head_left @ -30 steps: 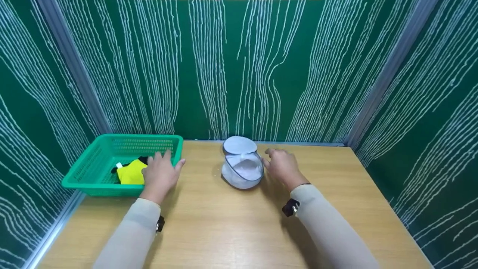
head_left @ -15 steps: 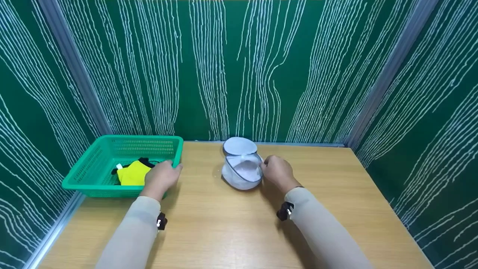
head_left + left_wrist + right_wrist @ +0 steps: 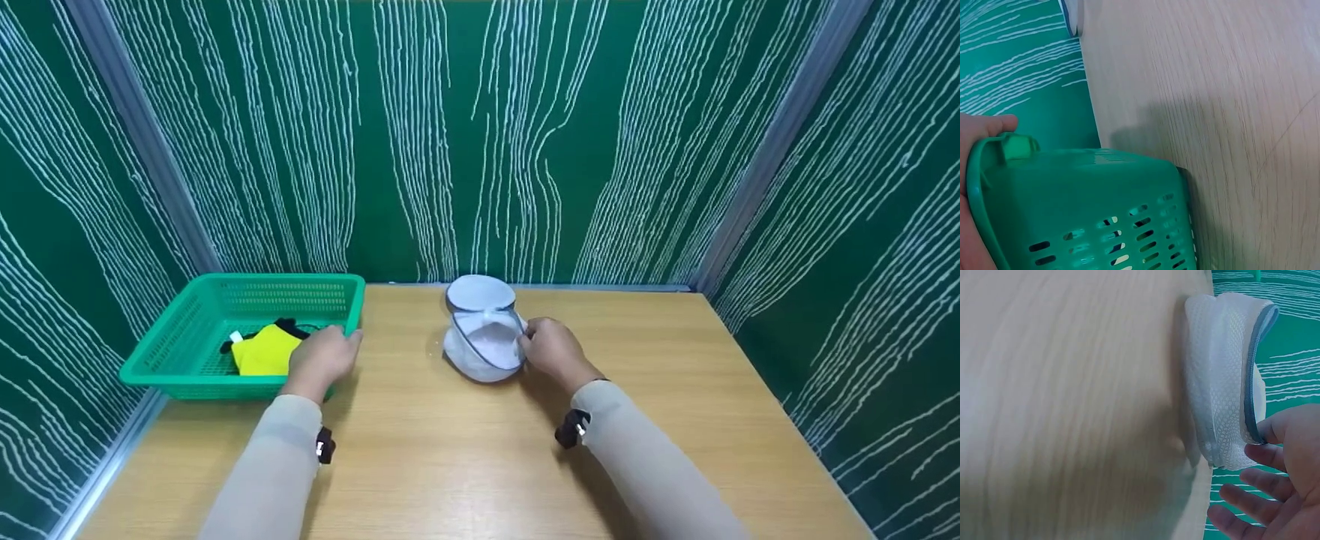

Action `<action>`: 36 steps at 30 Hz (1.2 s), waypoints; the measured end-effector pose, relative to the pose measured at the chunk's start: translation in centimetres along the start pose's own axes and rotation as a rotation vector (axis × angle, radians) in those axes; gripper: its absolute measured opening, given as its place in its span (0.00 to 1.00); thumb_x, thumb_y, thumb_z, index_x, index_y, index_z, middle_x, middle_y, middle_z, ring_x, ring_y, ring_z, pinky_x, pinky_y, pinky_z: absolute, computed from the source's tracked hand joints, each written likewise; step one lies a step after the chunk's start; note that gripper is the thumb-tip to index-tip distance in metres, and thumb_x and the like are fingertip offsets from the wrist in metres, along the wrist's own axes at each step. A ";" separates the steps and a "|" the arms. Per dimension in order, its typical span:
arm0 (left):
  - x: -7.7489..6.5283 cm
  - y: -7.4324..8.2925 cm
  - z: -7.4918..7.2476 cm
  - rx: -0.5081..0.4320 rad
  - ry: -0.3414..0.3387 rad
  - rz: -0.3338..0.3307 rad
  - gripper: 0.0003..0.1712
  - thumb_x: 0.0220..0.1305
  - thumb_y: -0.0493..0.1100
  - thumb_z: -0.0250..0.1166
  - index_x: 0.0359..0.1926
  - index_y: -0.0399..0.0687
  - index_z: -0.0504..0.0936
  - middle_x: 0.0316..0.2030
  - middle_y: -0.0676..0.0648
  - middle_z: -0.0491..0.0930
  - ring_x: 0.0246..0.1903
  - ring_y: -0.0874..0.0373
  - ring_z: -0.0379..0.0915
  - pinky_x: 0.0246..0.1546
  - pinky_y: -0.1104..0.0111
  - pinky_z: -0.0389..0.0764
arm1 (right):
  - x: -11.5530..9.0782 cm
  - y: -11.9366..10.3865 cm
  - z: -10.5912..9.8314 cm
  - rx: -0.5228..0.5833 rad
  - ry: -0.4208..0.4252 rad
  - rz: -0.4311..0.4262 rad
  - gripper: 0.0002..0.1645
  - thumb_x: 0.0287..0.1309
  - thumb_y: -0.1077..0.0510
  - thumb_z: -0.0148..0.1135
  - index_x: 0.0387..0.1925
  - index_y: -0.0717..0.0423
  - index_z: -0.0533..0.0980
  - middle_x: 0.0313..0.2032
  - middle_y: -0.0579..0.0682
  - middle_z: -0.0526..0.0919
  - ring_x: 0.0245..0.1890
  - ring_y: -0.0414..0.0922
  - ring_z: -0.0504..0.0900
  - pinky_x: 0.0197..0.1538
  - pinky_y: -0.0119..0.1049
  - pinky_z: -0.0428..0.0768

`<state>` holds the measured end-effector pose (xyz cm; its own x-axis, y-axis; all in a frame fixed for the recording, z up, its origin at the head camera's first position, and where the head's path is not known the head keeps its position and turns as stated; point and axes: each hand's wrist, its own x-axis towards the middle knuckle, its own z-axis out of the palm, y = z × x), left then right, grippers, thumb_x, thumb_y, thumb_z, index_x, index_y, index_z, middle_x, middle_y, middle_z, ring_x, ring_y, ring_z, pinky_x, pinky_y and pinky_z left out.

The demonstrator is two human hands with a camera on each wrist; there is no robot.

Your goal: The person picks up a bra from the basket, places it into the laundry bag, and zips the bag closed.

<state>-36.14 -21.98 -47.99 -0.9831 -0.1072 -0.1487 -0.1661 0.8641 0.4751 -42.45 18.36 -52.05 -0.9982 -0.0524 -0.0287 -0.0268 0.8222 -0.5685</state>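
Note:
In the head view my left hand (image 3: 322,361) grips the right rim of a green plastic basket (image 3: 202,380). Inside the basket lies a yellow cloth item (image 3: 267,352) with black parts and a small white tag. The left wrist view has the fingers (image 3: 976,242) over the rim, above the slotted basket wall. A white mesh laundry bag (image 3: 476,367) stands on the table, its round zip lid (image 3: 481,292) folded back. My right hand (image 3: 556,349) pinches the bag's right edge between thumb and forefinger; in the right wrist view the other fingers (image 3: 1258,503) stay spread.
The wooden table (image 3: 450,465) ends at a green back wall (image 3: 600,150) with white streaks. Metal posts stand in both back corners. Basket and bag both sit near the back edge, with bare wood between them.
A second ago both hands hovered with loose fingers by the basket and bag. The left fingers have come down round the basket rim, and the right thumb and forefinger have taken the bag's edge.

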 end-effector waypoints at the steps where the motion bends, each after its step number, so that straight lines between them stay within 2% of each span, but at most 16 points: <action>1: 0.0 0.0 0.0 -0.004 -0.001 -0.004 0.38 0.92 0.62 0.47 0.76 0.33 0.75 0.45 0.39 0.78 0.51 0.41 0.78 0.53 0.53 0.80 | -0.1 0.0 0.0 0.008 -0.008 0.005 0.17 0.82 0.53 0.64 0.56 0.61 0.88 0.49 0.56 0.89 0.46 0.53 0.85 0.52 0.46 0.85; 3: -0.1 0.0 0.0 -0.011 -0.010 -0.008 0.38 0.92 0.62 0.47 0.77 0.33 0.74 0.46 0.38 0.79 0.51 0.41 0.78 0.54 0.53 0.80 | -0.2 -0.1 0.1 0.027 -0.025 0.021 0.20 0.82 0.53 0.64 0.62 0.62 0.87 0.58 0.58 0.90 0.52 0.54 0.85 0.61 0.49 0.88; 6: 0.1 0.1 -0.1 -0.008 -0.019 -0.008 0.38 0.92 0.62 0.46 0.77 0.33 0.73 0.47 0.38 0.78 0.52 0.41 0.78 0.54 0.53 0.80 | -0.4 -0.2 0.1 0.046 -0.036 0.044 0.24 0.82 0.52 0.65 0.69 0.61 0.84 0.73 0.56 0.85 0.61 0.55 0.83 0.76 0.55 0.83; 10: 0.2 0.1 -0.3 0.015 -0.020 -0.001 0.37 0.92 0.63 0.46 0.73 0.34 0.76 0.45 0.39 0.78 0.50 0.41 0.78 0.52 0.53 0.80 | -0.6 -0.3 0.2 0.047 -0.032 0.048 0.22 0.82 0.52 0.66 0.66 0.59 0.87 0.79 0.54 0.80 0.68 0.54 0.82 0.81 0.58 0.77; 13: 0.4 0.1 -0.4 0.038 -0.007 0.008 0.35 0.92 0.63 0.45 0.65 0.36 0.80 0.42 0.40 0.78 0.48 0.41 0.78 0.50 0.53 0.80 | -0.7 -0.2 0.2 0.018 -0.010 0.017 0.20 0.81 0.52 0.67 0.62 0.60 0.89 0.78 0.53 0.81 0.66 0.52 0.83 0.79 0.55 0.81; 15: 0.4 0.1 -0.4 0.045 -0.004 0.009 0.34 0.92 0.62 0.45 0.62 0.37 0.81 0.41 0.40 0.77 0.47 0.41 0.79 0.49 0.53 0.79 | -0.9 0.0 0.3 0.010 -0.002 0.002 0.21 0.81 0.52 0.67 0.64 0.60 0.89 0.77 0.53 0.82 0.63 0.52 0.83 0.76 0.53 0.83; 17: 0.4 0.1 -0.3 0.045 -0.003 0.008 0.34 0.92 0.62 0.45 0.62 0.37 0.81 0.41 0.40 0.77 0.47 0.41 0.78 0.50 0.53 0.79 | -1.1 0.1 0.3 0.008 0.000 -0.011 0.21 0.81 0.53 0.67 0.64 0.60 0.88 0.77 0.54 0.82 0.64 0.52 0.84 0.76 0.53 0.83; 20: 0.3 0.0 -0.2 0.031 -0.011 0.001 0.34 0.92 0.62 0.45 0.64 0.36 0.80 0.42 0.40 0.77 0.48 0.41 0.78 0.50 0.53 0.79 | -1.4 0.4 0.3 0.029 -0.011 -0.016 0.20 0.80 0.53 0.68 0.63 0.59 0.89 0.77 0.54 0.82 0.72 0.53 0.83 0.79 0.56 0.80; 22: 0.2 0.0 -0.1 0.027 -0.007 0.001 0.34 0.92 0.62 0.44 0.65 0.36 0.80 0.42 0.40 0.77 0.48 0.41 0.78 0.50 0.53 0.79 | -1.5 0.6 0.4 0.039 -0.020 -0.023 0.18 0.80 0.53 0.68 0.61 0.58 0.90 0.75 0.53 0.84 0.72 0.53 0.83 0.79 0.57 0.80; 24: 0.2 -0.1 0.0 0.022 -0.006 0.000 0.35 0.92 0.62 0.44 0.65 0.36 0.79 0.42 0.40 0.77 0.48 0.41 0.78 0.50 0.53 0.79 | -1.6 0.7 0.4 0.039 -0.025 -0.029 0.18 0.81 0.53 0.68 0.61 0.57 0.90 0.72 0.52 0.87 0.68 0.53 0.84 0.78 0.56 0.82; 27: 0.1 -0.1 0.0 0.013 -0.009 -0.005 0.35 0.92 0.62 0.45 0.68 0.35 0.78 0.42 0.40 0.77 0.49 0.41 0.78 0.51 0.53 0.79 | -1.9 0.7 0.5 0.039 -0.035 -0.031 0.17 0.81 0.53 0.68 0.62 0.55 0.90 0.65 0.51 0.89 0.60 0.52 0.84 0.71 0.53 0.86; 31: 0.1 -0.1 0.0 0.004 -0.016 -0.010 0.37 0.92 0.62 0.46 0.73 0.34 0.76 0.45 0.39 0.77 0.51 0.41 0.77 0.53 0.53 0.79 | -2.0 0.8 0.5 0.033 -0.047 -0.037 0.14 0.80 0.54 0.68 0.56 0.55 0.91 0.58 0.52 0.89 0.56 0.52 0.84 0.60 0.46 0.86; 34: 0.1 -0.1 0.0 0.002 -0.013 -0.006 0.37 0.92 0.63 0.46 0.73 0.34 0.76 0.45 0.39 0.78 0.50 0.41 0.77 0.52 0.53 0.79 | -2.0 0.9 0.5 0.026 -0.071 -0.045 0.10 0.79 0.54 0.69 0.52 0.53 0.91 0.54 0.52 0.88 0.53 0.52 0.85 0.51 0.44 0.85; 36: 0.1 -0.1 0.0 0.002 -0.010 -0.003 0.37 0.92 0.63 0.46 0.72 0.34 0.77 0.44 0.39 0.78 0.49 0.41 0.78 0.51 0.54 0.79 | -2.0 1.1 0.5 0.015 -0.088 -0.060 0.09 0.79 0.55 0.69 0.50 0.53 0.91 0.52 0.52 0.88 0.52 0.52 0.85 0.49 0.43 0.85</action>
<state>-36.26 -22.09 -48.05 -0.9817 -0.1052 -0.1587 -0.1691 0.8648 0.4728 -40.46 19.05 -53.04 -0.9863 -0.1515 -0.0656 -0.0852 0.8073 -0.5839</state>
